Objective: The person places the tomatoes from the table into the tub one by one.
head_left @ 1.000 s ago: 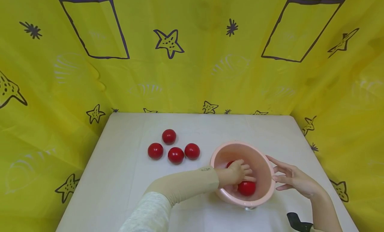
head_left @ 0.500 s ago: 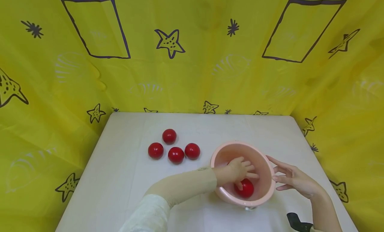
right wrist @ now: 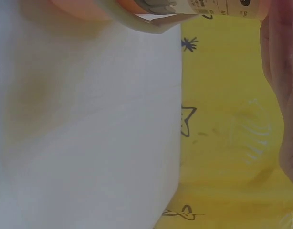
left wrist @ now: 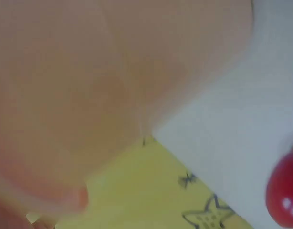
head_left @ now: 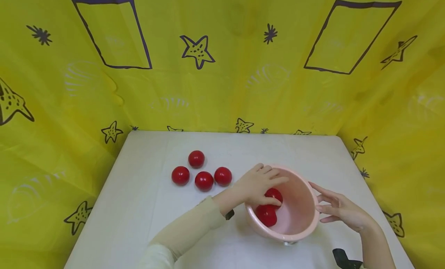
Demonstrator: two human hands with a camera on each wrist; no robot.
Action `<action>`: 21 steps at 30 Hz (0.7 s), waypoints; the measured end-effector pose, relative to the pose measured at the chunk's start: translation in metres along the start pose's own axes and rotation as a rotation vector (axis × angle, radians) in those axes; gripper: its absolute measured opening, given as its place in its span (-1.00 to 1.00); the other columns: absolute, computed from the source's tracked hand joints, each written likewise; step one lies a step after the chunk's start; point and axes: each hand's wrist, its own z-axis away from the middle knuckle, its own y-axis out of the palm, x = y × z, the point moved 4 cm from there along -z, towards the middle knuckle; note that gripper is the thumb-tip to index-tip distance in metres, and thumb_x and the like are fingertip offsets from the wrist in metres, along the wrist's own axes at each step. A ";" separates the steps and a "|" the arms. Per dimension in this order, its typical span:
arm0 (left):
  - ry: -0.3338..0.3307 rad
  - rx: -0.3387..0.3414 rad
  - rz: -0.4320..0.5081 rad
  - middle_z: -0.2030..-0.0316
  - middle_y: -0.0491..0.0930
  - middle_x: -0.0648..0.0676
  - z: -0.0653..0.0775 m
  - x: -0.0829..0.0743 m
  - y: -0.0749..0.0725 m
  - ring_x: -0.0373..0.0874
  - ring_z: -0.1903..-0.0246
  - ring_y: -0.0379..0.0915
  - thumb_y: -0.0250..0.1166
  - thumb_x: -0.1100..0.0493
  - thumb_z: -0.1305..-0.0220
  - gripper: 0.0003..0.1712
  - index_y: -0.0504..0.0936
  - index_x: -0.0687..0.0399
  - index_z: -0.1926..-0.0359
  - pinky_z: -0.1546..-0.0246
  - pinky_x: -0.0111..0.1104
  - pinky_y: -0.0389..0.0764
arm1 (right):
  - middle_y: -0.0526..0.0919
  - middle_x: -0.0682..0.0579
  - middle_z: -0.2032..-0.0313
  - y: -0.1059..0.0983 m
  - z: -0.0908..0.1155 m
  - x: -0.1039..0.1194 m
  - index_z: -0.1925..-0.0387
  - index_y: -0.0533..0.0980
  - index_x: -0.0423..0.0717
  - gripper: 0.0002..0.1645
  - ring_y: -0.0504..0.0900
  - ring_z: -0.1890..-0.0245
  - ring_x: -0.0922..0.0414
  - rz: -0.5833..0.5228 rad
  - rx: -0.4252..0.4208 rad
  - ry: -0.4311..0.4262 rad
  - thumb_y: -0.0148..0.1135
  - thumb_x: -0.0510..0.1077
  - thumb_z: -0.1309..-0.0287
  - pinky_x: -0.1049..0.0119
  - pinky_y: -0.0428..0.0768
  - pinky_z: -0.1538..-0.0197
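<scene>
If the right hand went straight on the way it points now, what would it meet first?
The right hand would meet the outer side of the pink bucket first; it looks right at the rim, perhaps touching, though depth is hard to judge.

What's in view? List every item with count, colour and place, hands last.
Table: one, white, in the lower scene.
Curtain: at least one, yellow with dark starfish and rectangle outlines, around the table.
Bucket: one, pink, on the table, right of centre.
Loose balls: four, red, left of the bucket.
Balls inside: two, red, at the bucket's left side.
Label: one, pale, apparently on the bucket.
Dark pieces: two, black, one at each wrist.
Sleeve: one plainly seen, beige, left arm.
Left hand: one, bare, over the bucket's left rim.
Right hand: one, bare, at the bucket's right side.
</scene>
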 end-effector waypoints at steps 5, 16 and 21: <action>-0.172 -0.102 0.084 -0.23 0.24 -0.03 0.041 0.036 -0.016 -0.14 -0.22 0.07 0.06 -0.41 -0.07 -0.17 0.13 -0.29 -0.33 -0.25 -0.13 0.10 | 0.49 0.09 0.22 0.000 0.000 0.000 -0.37 0.06 0.23 -0.28 0.59 0.29 0.23 -0.015 0.012 -0.018 -0.03 -0.30 -0.26 0.06 0.59 0.23; -0.670 -0.331 0.180 -0.15 0.28 0.15 0.137 0.122 0.028 0.07 -0.16 0.14 0.18 -0.29 -0.04 -0.18 0.22 -0.11 -0.29 -0.18 0.04 0.11 | 0.49 0.10 0.22 0.001 0.001 0.001 -0.38 0.03 0.18 -0.27 0.60 0.28 0.21 -0.005 0.012 -0.030 -0.04 -0.31 -0.26 0.01 0.57 0.21; -0.870 -0.340 0.200 -0.17 0.25 0.22 0.177 0.152 0.061 0.16 -0.15 0.09 0.22 -0.23 -0.04 -0.14 0.16 -0.03 -0.31 -0.15 0.09 0.08 | 0.49 0.10 0.22 0.001 0.000 0.001 -0.38 0.03 0.16 -0.26 0.60 0.28 0.21 -0.007 0.019 -0.041 -0.04 -0.33 -0.25 0.03 0.58 0.22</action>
